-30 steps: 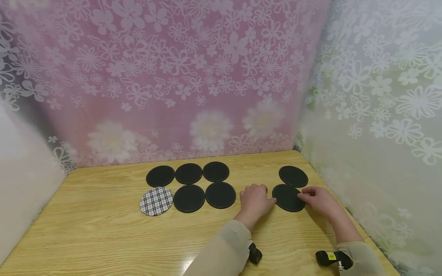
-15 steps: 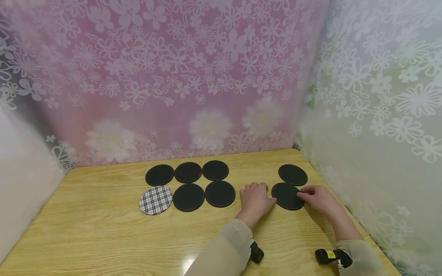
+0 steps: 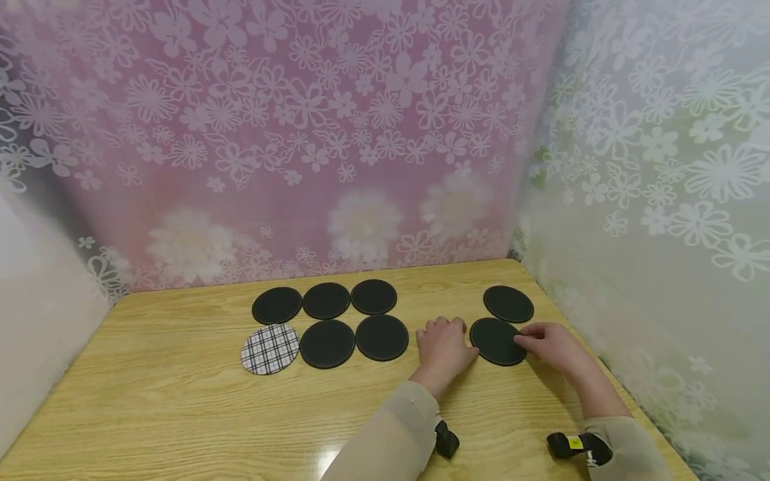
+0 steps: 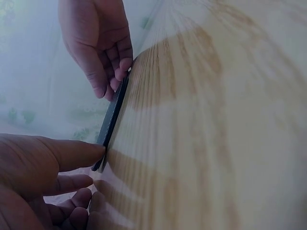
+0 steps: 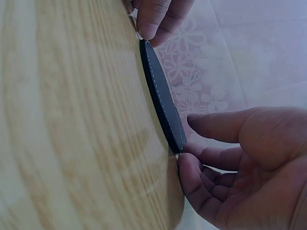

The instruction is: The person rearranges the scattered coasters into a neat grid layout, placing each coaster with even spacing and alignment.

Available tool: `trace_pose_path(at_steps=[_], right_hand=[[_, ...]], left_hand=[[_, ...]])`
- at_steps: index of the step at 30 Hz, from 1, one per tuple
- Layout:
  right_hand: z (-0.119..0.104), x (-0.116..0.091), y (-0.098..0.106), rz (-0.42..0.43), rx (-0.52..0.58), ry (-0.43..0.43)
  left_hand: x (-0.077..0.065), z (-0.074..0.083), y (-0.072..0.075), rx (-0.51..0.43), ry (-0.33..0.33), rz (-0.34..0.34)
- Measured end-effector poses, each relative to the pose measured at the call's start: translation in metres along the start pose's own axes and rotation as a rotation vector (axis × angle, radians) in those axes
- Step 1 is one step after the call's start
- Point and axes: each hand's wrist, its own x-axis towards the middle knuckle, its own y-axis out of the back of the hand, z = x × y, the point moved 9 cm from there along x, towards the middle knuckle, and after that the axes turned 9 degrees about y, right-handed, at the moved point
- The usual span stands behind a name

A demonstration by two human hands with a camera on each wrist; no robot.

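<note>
In the head view a round black coaster (image 3: 498,341) lies between both hands at the table's right side. My left hand (image 3: 444,344) is at its left edge, thumb tip touching the rim and the other fingers loosely bent beside it. At the opposite edge my right hand (image 3: 550,346) pinches the rim between thumb and index finger. The right wrist view shows the coaster (image 5: 164,103) nearly edge-on, with pale stitching round its border. From the left wrist, its dark edge (image 4: 115,112) looks layered. Just behind it lies another black coaster (image 3: 508,304).
To the left, two rows of coasters sit close together, several of them black (image 3: 327,344) and one white with a dark plaid pattern (image 3: 270,349). The wooden table (image 3: 198,414) meets a pink floral curtain (image 3: 313,133) behind and a pale floral curtain (image 3: 650,234) at right.
The coaster between the hands has shifted very slightly left. Both hands keep nearly the same pose, and the whole head view has drifted a little.
</note>
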Motion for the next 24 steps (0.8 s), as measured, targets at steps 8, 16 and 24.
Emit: trace_pose_path(at_steps=[8, 16, 24], right_hand=[[-0.0031, -0.0004, 0.0008, 0.02, 0.093, 0.002], [-0.0017, 0.0011, 0.0006, 0.028, 0.148, -0.018], [0.0022, -0.0008, -0.0022, 0.032, 0.287, -0.042]], left_hand=[[-0.0007, -0.0005, 0.0047, -0.036, -0.013, 0.019], [-0.0018, -0.003, 0.0044, -0.062, -0.012, 0.003], [-0.0015, -0.0017, 0.0022, -0.054, -0.011, -0.004]])
